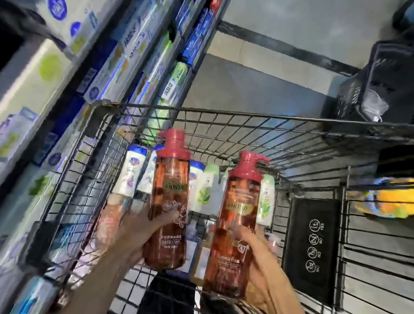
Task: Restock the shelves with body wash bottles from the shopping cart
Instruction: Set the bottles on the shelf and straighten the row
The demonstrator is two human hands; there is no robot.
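The left hand (144,231) grasps the lower half of a red body wash bottle (170,200), fingers curled round its body, thumb across the printed front. The bottle stands roughly upright, its red pump cap uppermost. The right hand (254,258) grasps a second red body wash bottle (237,225) in the same manner, low on its body; this bottle is also upright, pump cap up, and sits just beside the first without touching it. Both bottles are held above the basket of the wire shopping cart (233,123). Beyond the hands, against the far wall of the cart, stands a row of smaller bottles: white bottles with blue caps (130,171) behind the left hand, pale green bottles (206,187) between and behind the two held bottles. Below the hands, further bottles lie in the basket, blurred and partly hidden. Right of the right hand, a black panel with white symbols (313,246) hangs on the cart's child-seat flap. Left of the left hand rise the shelves (58,71), filled with boxed goods, motion-blurred. Far beyond the right hand, a dark plastic basket (393,86) rests on the floor.
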